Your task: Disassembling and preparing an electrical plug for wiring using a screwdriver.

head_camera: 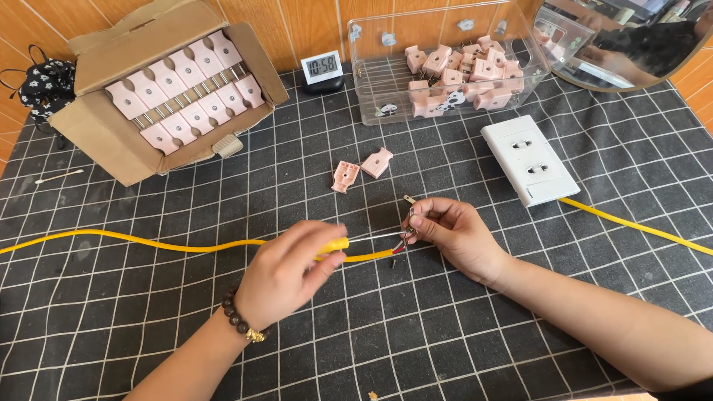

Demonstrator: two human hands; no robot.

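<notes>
Left hand (pixel 286 271) is closed around a yellow-handled screwdriver (pixel 356 240), its long axis running left-right and its shaft tip pointing right at the small metal plug part (pixel 409 233) pinched in the right hand (pixel 453 234) fingers. Both sit mid-table, near centre, on the black grid mat (pixel 445 341). A yellow cable (pixel 148 241) runs left-right under the hands, its stripped end at the metal part. Two pink plug shells (pixel 362 169) lie just beyond. Far left: an open cardboard box (pixel 96 126) of pink plugs in rows. Far centre: a small digital clock (pixel 321 68). Far right: a clear plastic bin (pixel 445 67) of loose pink shells. Right: a white socket block (pixel 529 159) on a yellow lead. A round mirror (pixel 631 44) is in the far-right corner.
</notes>
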